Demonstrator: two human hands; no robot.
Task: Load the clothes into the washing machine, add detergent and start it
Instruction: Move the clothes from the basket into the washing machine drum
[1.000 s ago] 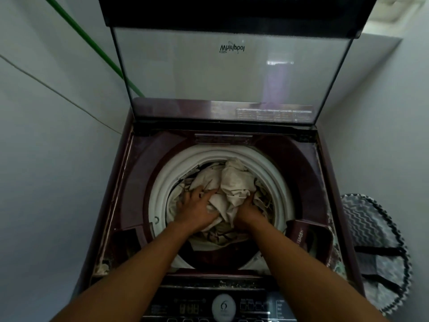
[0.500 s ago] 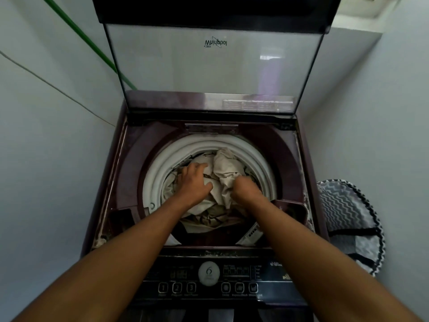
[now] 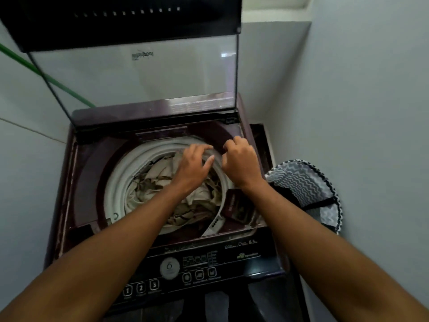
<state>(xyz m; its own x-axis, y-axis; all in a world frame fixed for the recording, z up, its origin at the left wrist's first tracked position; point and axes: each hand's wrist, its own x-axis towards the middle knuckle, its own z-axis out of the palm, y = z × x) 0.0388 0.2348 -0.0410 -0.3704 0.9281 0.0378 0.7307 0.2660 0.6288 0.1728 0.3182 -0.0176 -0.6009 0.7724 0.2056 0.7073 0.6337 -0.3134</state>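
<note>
A maroon top-loading washing machine (image 3: pixel 88 159) stands below me with its glass lid (image 3: pixel 139 73) raised upright. Beige and cream clothes (image 3: pixel 160 180) fill the drum inside the white ring (image 3: pixel 120 173). My left hand (image 3: pixel 193 165) hovers above the clothes at the drum's far right side, fingers loosely spread, holding nothing. My right hand (image 3: pixel 240 162) is beside it over the drum's right rim, fingers curled, with nothing visible in it. The small detergent compartment (image 3: pixel 236 205) sits at the drum's right front corner.
The control panel (image 3: pixel 176 273) with a round dial and numbered buttons faces me at the front. A zigzag-patterned laundry basket (image 3: pixel 308 184) stands on the floor to the right. Walls close in on both sides; a green hose (image 3: pixel 46 76) runs along the left wall.
Both hands have lifted out of the clothes and moved to the right, toward the drum's right rim. My view has swung so the machine sits further left and the basket shows more.
</note>
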